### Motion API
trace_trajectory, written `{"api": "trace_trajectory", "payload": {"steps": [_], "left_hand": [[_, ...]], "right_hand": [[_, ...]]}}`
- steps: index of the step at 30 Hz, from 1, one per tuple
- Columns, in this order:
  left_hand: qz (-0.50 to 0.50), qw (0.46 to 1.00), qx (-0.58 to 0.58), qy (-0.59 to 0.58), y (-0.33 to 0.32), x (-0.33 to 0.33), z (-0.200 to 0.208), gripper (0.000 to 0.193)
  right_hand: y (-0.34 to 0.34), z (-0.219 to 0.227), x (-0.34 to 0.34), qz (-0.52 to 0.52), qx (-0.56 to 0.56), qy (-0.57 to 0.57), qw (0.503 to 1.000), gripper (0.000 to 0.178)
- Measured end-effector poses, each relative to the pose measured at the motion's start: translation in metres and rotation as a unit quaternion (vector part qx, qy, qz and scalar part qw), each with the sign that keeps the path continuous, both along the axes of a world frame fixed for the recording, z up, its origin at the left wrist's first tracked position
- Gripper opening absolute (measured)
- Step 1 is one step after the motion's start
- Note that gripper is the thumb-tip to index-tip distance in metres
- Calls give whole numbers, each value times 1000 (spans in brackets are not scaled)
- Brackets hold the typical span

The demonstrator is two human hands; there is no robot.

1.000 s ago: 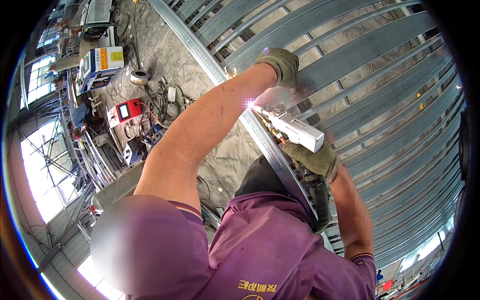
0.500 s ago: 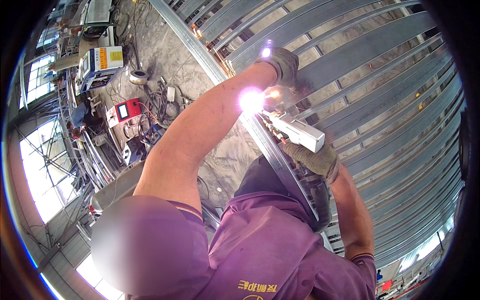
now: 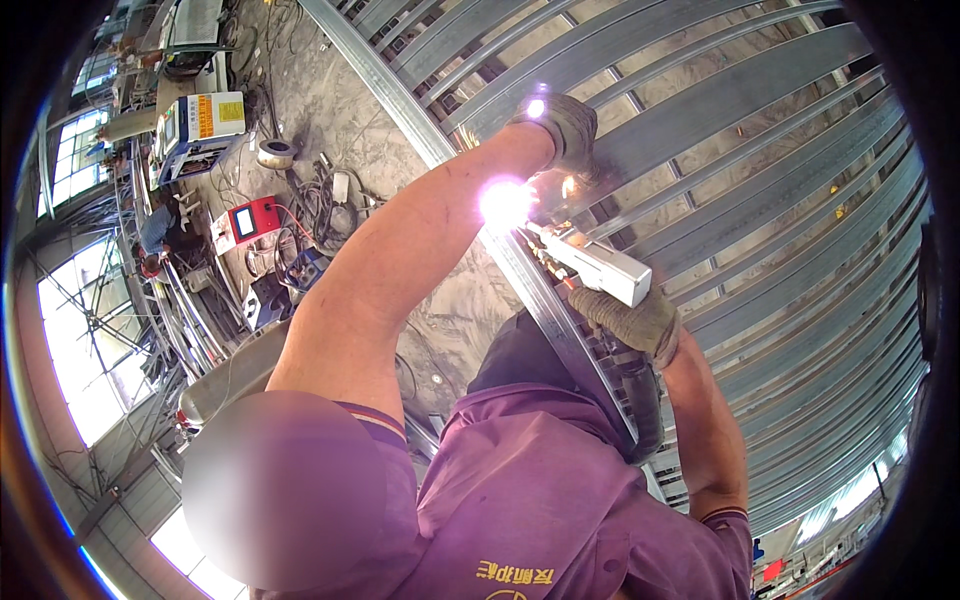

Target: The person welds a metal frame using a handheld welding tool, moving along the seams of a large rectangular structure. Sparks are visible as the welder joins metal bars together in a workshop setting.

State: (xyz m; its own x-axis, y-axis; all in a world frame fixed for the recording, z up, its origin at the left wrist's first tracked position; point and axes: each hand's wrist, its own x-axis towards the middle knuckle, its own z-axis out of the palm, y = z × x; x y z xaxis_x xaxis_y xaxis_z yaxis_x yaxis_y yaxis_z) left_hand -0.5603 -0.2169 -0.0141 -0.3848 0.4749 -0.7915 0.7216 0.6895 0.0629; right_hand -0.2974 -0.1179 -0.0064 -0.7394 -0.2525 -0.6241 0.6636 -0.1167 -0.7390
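Note:
My right hand (image 3: 640, 325), in a grey-green work glove, is wrapped round a white, box-shaped welding gun (image 3: 605, 270). A glaring white-violet arc (image 3: 507, 203) burns at the gun's nozzle end, against the long grooved metal rail (image 3: 548, 305); the glare hides the joint itself. Just beyond the arc, my left hand (image 3: 568, 132), gloved too, curls over a flat grey metal slat (image 3: 660, 135) close to the rail. Its fingertips are mostly hidden. A small bright spot shows on the left glove.
Parallel metal slats (image 3: 790, 200) spread across the right side with gaps between them. On the concrete floor at left lie tangled cables (image 3: 315, 210), a red-and-white control box (image 3: 250, 222) and a machine cabinet (image 3: 205, 125). A person (image 3: 158, 232) is farther left. A dark hose (image 3: 640, 400) hangs below the gun.
Both hands and the gun hold nearly the same place. Sparks along the rail near the left hand have thinned, and the arc still burns.

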Motion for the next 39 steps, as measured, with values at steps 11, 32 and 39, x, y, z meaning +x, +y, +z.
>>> {"api": "trace_trajectory", "payload": {"steps": [11,32,39], "left_hand": [[2,1000,10,5,-1,0,-3,75],[9,1000,8,-8,0,-2,6,73],[15,1000,15,-5,-1,-2,3,71]], "right_hand": [[-1,-8,5,4,26,83,996,47],[5,-13,17,15,20,-6,1000,51],[4,-17,20,16,18,8,1000,53]]}}
